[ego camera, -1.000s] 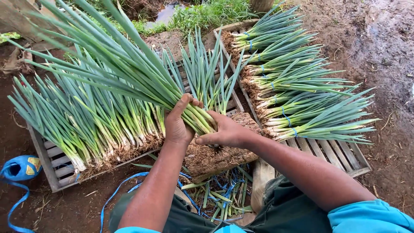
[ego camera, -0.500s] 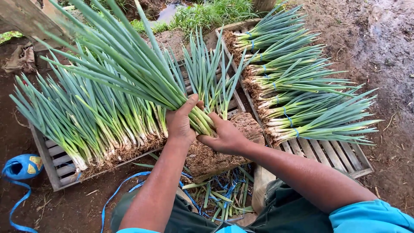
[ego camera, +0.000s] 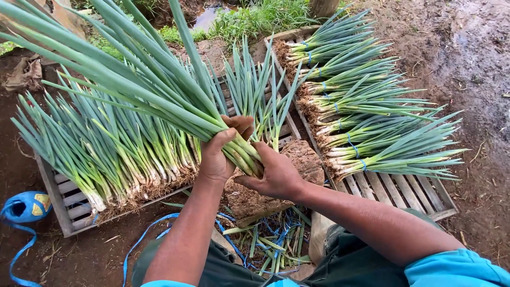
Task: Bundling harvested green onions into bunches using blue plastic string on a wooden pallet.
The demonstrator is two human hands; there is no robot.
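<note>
A thick bunch of green onions point(ego camera: 133, 79) is gripped near its pale lower stalks by my left hand point(ego camera: 220, 154), with the long leaves fanning up to the left. My right hand point(ego camera: 276, 172) cups the root end of the same bunch from below and from the right. Under both hands lies a mound of soil and roots point(ego camera: 297, 159) on a wooden slatted pallet point(ego camera: 64, 196).
Loose onions point(ego camera: 117, 149) lie in a row on the left pallet. Tied bundles point(ego camera: 372, 122) with blue bands are stacked on a right pallet point(ego camera: 404, 194). A blue strap spool point(ego camera: 24, 207) sits on the wet dirt at left. Trimmed leaves and blue strap point(ego camera: 271, 244) lie near my knees.
The bunch has tilted a little more upright and toward me. Both hands have kept their grip at its base, and the right hand has shifted slightly under the root end.
</note>
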